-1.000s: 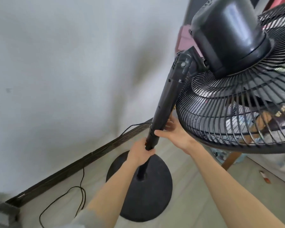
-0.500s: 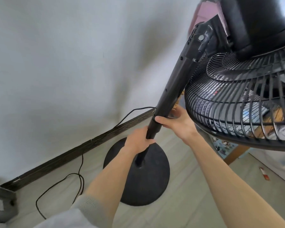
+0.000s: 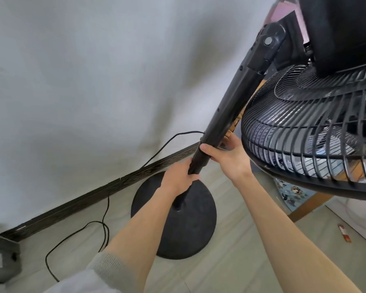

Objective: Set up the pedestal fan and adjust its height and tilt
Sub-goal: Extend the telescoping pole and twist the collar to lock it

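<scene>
Head view: pedestal fan is stood on the floor by the wall, round base planted near the skirting board. Collar on the pole is gripped by the left hand, fingers wrapped round. Just above, the upper tube is clasped by the right hand, thumb across the front, fingers curled behind. Right wrist is closely overhung by the grille; motor housing above. Cord is trailed over the floor. Wooden leg and red scrap are seen below the grille.
</scene>
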Demonstrator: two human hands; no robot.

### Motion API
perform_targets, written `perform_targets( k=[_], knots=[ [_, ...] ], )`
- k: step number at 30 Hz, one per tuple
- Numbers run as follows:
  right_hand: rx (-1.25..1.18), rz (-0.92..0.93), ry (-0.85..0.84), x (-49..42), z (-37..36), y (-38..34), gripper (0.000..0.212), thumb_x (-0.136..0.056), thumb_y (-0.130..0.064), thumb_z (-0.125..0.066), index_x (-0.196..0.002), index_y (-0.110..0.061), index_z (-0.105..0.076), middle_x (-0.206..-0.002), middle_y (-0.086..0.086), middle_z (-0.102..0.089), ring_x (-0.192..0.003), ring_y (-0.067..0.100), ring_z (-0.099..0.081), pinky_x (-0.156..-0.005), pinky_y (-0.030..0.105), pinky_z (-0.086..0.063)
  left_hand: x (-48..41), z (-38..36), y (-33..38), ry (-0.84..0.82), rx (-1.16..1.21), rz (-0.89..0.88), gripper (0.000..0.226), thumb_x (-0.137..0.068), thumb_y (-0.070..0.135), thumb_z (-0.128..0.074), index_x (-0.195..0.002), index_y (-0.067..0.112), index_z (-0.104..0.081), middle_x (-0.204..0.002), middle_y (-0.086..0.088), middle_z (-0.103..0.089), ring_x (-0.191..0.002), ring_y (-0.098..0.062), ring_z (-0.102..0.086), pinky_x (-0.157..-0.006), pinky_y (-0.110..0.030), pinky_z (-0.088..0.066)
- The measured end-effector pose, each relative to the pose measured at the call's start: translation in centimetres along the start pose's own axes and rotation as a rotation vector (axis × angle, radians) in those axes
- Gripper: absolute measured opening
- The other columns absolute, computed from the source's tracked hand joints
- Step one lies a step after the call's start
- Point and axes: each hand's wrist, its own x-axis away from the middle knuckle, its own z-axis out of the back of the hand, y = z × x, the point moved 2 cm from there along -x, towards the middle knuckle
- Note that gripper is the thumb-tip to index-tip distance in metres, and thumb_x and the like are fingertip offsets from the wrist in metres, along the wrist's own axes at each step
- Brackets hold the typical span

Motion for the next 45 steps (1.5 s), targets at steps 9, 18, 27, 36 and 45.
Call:
perform_targets(
  k=[9,18,27,36,45],
  knots=[
    [-0.046,0.007,0.035,-0.6,-1.5,-0.3,0.042,-0.088,-0.001,-0.075,-0.127,-0.003,-0.059,-0.129,0.014,-0.065,-0.092,0.002,-0.067,-0.096,0.032,-0.055,-0.8,0.7,-1.1,0.007,0.006,0.022,0.049,-0.091,0.037,-0.07,-0.135,0.026,-0.051,-0.116,-0.002,-0.071,-0.104,-0.026,-0.066,-0.088,-0.047,-0.054],
    [-0.049,-0.024,-0.01,-1.4,-1.3,0.4,0.045,-0.086,-0.014,-0.08,-0.125,-0.019,-0.057,-0.094,-0.018,-0.076,-0.101,0.007,-0.069,-0.107,0.047,-0.049,-0.8,0.3,-1.2,0.057,0.073,0.037,0.044,-0.089,0.035,-0.072,-0.129,0.031,-0.054,-0.115,0.004,-0.071,-0.105,-0.024,-0.066,-0.088,-0.046,-0.054],
    [-0.002,0.053,0.091,-1.4,-1.0,1.2,0.051,-0.085,-0.008,-0.081,-0.129,-0.006,-0.055,-0.129,0.011,-0.064,-0.118,0.026,-0.063,-0.077,0.009,-0.054,-0.3,-1.3,-3.2,-0.001,0.189,0.097,0.044,-0.09,0.039,-0.068,-0.13,0.035,-0.052,-0.115,0.012,-0.07,-0.1,-0.014,-0.067,-0.088,-0.043,-0.056],
    [0.109,-0.006,0.086,-3.1,-2.3,5.5,0.045,-0.077,-0.038,-0.086,-0.113,-0.019,-0.066,-0.105,-0.004,-0.076,-0.103,0.014,-0.071,-0.094,0.038,-0.056,-1.1,-4.9,-7.1,-0.101,0.202,0.149,0.044,-0.085,0.046,-0.071,-0.123,0.035,-0.052,-0.105,0.014,-0.068,-0.093,-0.009,-0.067,-0.082,-0.033,-0.057],
    [-0.008,0.076,0.109,-5.0,-5.1,8.1,0.021,-0.08,-0.012,-0.084,-0.069,-0.027,-0.075,-0.071,-0.012,-0.072,-0.071,0.001,-0.067,-0.067,0.012,-0.051,-2.5,-9.1,-9.4,0.013,0.337,0.225,0.022,-0.081,0.022,-0.068,-0.081,0.038,-0.052,-0.073,0.013,-0.062,-0.062,-0.006,-0.061,-0.052,-0.018,-0.042]
  ],
)
